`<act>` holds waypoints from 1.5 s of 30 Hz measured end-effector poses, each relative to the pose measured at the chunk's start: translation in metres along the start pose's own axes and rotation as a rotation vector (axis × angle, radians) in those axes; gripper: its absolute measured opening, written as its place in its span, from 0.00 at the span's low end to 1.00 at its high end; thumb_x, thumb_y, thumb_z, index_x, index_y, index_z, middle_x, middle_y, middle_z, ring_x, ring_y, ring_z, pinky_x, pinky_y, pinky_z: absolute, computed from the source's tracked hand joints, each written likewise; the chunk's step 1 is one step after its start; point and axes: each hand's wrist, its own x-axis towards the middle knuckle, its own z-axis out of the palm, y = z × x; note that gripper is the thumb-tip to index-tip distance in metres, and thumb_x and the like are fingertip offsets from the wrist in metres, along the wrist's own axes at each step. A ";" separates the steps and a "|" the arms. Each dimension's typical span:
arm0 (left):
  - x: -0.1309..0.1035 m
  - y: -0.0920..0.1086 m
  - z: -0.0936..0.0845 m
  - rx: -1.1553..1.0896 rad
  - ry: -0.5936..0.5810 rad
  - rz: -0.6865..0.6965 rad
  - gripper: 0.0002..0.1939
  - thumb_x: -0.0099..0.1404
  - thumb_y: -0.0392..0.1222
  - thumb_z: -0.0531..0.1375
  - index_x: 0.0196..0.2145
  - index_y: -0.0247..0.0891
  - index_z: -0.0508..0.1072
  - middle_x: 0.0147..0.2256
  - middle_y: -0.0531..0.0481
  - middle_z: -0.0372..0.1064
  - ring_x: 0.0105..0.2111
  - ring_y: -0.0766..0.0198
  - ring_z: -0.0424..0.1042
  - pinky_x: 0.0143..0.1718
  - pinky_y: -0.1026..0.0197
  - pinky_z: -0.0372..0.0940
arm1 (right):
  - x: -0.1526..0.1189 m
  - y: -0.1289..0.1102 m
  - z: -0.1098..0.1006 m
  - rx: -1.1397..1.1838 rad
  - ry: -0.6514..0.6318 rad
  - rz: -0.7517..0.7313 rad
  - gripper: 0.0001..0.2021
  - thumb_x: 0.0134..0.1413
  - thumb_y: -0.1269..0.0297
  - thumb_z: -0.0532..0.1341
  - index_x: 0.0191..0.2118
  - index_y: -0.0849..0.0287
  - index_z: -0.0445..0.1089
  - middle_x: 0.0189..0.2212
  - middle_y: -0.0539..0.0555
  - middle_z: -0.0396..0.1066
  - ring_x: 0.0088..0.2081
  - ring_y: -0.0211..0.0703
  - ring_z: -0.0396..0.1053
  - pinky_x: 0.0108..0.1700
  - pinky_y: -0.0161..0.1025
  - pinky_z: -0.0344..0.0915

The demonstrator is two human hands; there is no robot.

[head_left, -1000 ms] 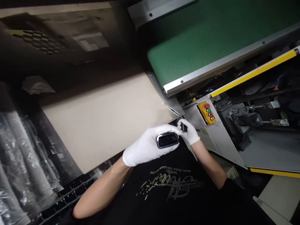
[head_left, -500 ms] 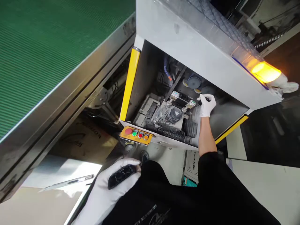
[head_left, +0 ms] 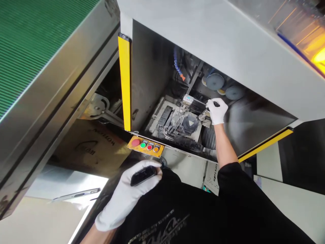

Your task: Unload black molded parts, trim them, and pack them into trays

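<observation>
My left hand [head_left: 139, 179], in a white glove, is closed around a glossy black oblong piece [head_left: 143, 175] low in front of my body. Inside the machine cabinet, my gloved right hand [head_left: 217, 110] is closed on a small dark piece [head_left: 216, 104], mostly hidden by the fingers. It is at the right-hand holder [head_left: 205, 114], covering much of it; whether the piece touches the holder I cannot tell. To its left, the other metal holder [head_left: 188, 99] stands uncovered. A round dark motor-like unit with cables [head_left: 190, 123] sits below both.
Two round grey wheels [head_left: 215, 81] are mounted behind my right hand. A blue hose with an orange nozzle [head_left: 179, 69] hangs inside. Yellow bars [head_left: 125, 84] edge the opening. A button panel [head_left: 146, 145] is at the front, and a green conveyor belt [head_left: 38, 40] lies left.
My right hand has moved left and onto the right-hand holder, which was in plain view before. My left hand has come slightly up and right with the black piece. The view has shifted closer.
</observation>
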 end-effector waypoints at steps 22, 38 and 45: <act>0.036 -0.012 0.001 0.010 -0.177 0.035 0.15 0.60 0.48 0.76 0.41 0.39 0.83 0.37 0.47 0.80 0.38 0.58 0.79 0.45 0.59 0.76 | -0.011 -0.026 -0.004 -0.136 -0.003 0.042 0.28 0.71 0.45 0.57 0.23 0.55 0.77 0.22 0.49 0.77 0.30 0.42 0.78 0.44 0.41 0.73; -0.026 0.002 -0.050 0.198 -0.001 0.556 0.11 0.65 0.44 0.70 0.44 0.37 0.81 0.41 0.45 0.81 0.41 0.56 0.80 0.52 0.57 0.75 | -0.040 -0.123 -0.024 -0.349 0.137 -0.108 0.11 0.56 0.76 0.65 0.43 0.60 0.82 0.48 0.65 0.82 0.49 0.53 0.79 0.58 0.52 0.71; -0.072 -0.030 -0.104 0.309 0.151 0.906 0.10 0.67 0.37 0.68 0.47 0.39 0.79 0.41 0.44 0.81 0.39 0.59 0.80 0.45 0.58 0.75 | -0.249 -0.322 -0.003 -0.041 -1.031 -0.703 0.15 0.64 0.67 0.66 0.53 0.44 0.79 0.33 0.50 0.80 0.32 0.48 0.76 0.39 0.51 0.77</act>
